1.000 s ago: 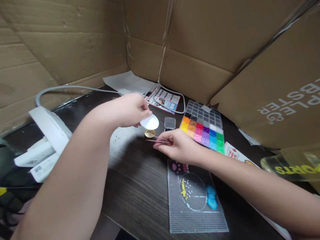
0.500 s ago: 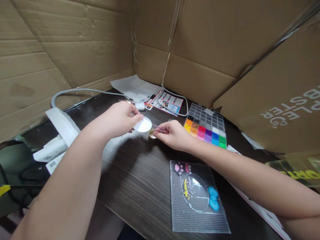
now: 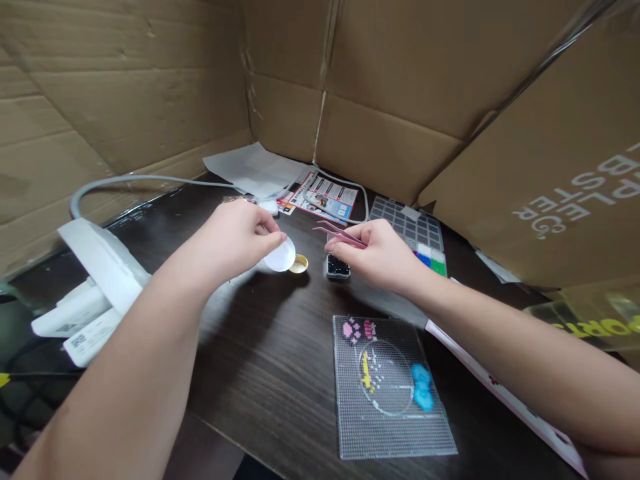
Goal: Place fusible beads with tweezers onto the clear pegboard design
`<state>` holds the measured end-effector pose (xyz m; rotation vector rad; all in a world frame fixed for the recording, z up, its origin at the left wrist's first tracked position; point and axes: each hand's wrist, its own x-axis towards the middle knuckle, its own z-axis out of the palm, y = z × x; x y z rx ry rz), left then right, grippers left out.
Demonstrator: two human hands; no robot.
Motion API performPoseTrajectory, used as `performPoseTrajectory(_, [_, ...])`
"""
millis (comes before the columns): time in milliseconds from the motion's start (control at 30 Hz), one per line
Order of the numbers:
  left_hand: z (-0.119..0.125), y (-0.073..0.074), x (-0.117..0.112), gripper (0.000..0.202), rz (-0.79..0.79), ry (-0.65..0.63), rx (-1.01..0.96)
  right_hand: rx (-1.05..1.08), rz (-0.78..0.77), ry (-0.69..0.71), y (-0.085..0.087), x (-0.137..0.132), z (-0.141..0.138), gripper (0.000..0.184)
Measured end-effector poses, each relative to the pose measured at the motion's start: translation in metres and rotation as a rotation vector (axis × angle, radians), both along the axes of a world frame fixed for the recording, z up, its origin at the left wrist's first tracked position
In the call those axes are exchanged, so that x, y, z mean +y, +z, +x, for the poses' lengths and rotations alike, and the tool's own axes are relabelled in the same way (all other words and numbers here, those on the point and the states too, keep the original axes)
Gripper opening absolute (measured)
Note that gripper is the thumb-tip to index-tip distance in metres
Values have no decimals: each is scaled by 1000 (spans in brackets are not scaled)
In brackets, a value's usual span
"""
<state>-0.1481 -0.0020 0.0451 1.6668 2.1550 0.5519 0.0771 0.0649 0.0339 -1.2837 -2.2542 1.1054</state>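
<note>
My left hand (image 3: 246,230) pinches the rim of a shallow white round dish (image 3: 281,257), tilted above the dark table. Just right of the dish, a small round gold tin (image 3: 299,264) sits on the tabletop, apart from my fingers. In my right hand (image 3: 383,253) is a pair of pink tweezers (image 3: 336,231), its tips pointing left and slightly parted. Nothing visible sits between the tips. A small clear box of black beads (image 3: 338,268) stands below that hand. Nearer me lies a clear pegboard (image 3: 385,433) bearing pink, yellow, white and blue bead shapes.
Behind my right hand is a sectioned bead tray (image 3: 427,230), partly covered. A printed leaflet (image 3: 330,197), a white sheet (image 3: 255,170) and a grey cable (image 3: 150,177) lie at the back. White boxes (image 3: 95,293) stand at left; cardboard walls (image 3: 390,120) enclose the table.
My right hand has moved right and up with the tweezers, away from the gold tin, and now covers part of the bead tray. The box of black beads shows. My left hand keeps the dish.
</note>
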Motion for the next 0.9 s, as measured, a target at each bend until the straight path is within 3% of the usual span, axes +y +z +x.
performPoseTrajectory(333, [12,6,10,14,-30,-97,317,74,-45,-43,-1,-10,29,32])
performPoseTrajectory(567, [27,10,18,14,-78,-152,406,90,-53,-89,-5,-9,40,38])
performPoseTrajectory(733, [28,8,22,16,-93,-151,496,136,-27,-93,-9,-8,47,33])
performPoseTrajectory(900, [30,7,27,17,-109,-168,567,142,-53,-111,-9,-7,53,39])
